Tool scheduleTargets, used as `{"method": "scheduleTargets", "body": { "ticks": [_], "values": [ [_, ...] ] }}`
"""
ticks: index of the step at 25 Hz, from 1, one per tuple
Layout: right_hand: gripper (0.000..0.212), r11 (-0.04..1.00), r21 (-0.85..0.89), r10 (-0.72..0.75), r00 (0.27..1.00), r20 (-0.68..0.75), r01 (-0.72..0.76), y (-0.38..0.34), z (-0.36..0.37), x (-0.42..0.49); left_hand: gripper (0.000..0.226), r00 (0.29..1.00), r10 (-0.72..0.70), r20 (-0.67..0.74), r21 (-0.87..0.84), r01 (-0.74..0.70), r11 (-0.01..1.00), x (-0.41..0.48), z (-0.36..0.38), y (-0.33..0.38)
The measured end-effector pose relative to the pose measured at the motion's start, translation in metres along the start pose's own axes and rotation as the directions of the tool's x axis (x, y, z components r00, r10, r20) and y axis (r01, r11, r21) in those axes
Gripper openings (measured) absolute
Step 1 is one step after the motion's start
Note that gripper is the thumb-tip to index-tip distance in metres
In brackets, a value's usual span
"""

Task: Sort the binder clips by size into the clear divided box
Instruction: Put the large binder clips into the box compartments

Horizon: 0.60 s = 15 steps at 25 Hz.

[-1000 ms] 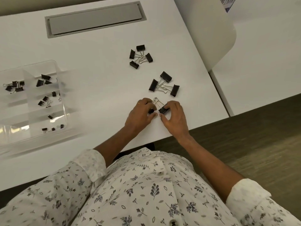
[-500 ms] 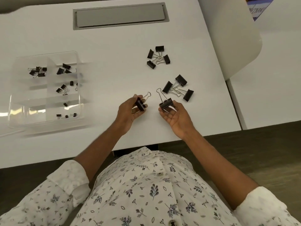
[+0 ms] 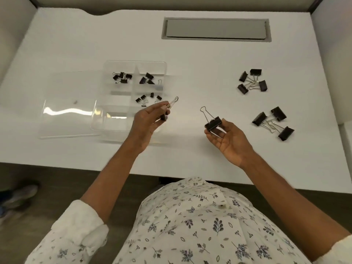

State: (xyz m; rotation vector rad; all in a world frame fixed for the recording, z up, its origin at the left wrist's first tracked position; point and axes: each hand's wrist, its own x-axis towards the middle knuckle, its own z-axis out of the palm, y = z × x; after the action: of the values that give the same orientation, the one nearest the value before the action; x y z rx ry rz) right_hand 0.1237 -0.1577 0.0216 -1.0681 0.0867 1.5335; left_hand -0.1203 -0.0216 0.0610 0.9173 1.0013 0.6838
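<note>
My left hand [image 3: 148, 121] grips a large black binder clip [image 3: 168, 109] above the right edge of the clear divided box [image 3: 106, 119]. My right hand [image 3: 226, 138], palm up, holds another large binder clip [image 3: 213, 123] by its black body, wire handle pointing up-left. The box holds small and medium clips in three of its compartments. Three large clips [image 3: 273, 122] lie in a cluster to the right of my right hand. Several medium clips [image 3: 252, 80] lie behind them.
The box's clear lid [image 3: 66, 115] lies flat to the left of the box. A grey cable hatch [image 3: 216, 30] is set into the white desk [image 3: 190, 77] at the back. Shoes of another person [image 3: 17, 197] show on the floor at the left.
Both hands lifted a large clip each off the desk and moved apart. My left hand has travelled toward the box. The view has swung left, so the box now sits near the middle.
</note>
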Motion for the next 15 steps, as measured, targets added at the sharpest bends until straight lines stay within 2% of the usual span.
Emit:
{"method": "scheduleTargets", "body": {
  "ticks": [2,6,12,15],
  "values": [
    [0.028,0.998,-0.053,0.023,0.999,0.029,-0.021,0.014,0.03,0.012,0.022,0.992,0.1,-0.077,0.172,-0.086,0.981,0.006,-0.056,0.026],
    [0.034,0.988,-0.147,0.049,0.996,0.075,-0.038,0.038,0.094,0.035,0.02,0.968,0.198,-0.152,0.36,-0.132,0.923,0.027,-0.141,0.056],
    [0.038,0.93,-0.366,0.018,0.99,0.141,0.035,0.064,0.19,0.077,0.035,0.977,0.187,-0.104,0.502,-0.111,0.858,0.072,-0.19,0.071],
    [0.042,0.817,-0.559,-0.058,0.985,0.16,0.139,0.072,0.229,0.098,0.031,0.974,0.193,-0.118,0.525,-0.104,0.845,0.082,-0.203,0.071]
  ]
}}
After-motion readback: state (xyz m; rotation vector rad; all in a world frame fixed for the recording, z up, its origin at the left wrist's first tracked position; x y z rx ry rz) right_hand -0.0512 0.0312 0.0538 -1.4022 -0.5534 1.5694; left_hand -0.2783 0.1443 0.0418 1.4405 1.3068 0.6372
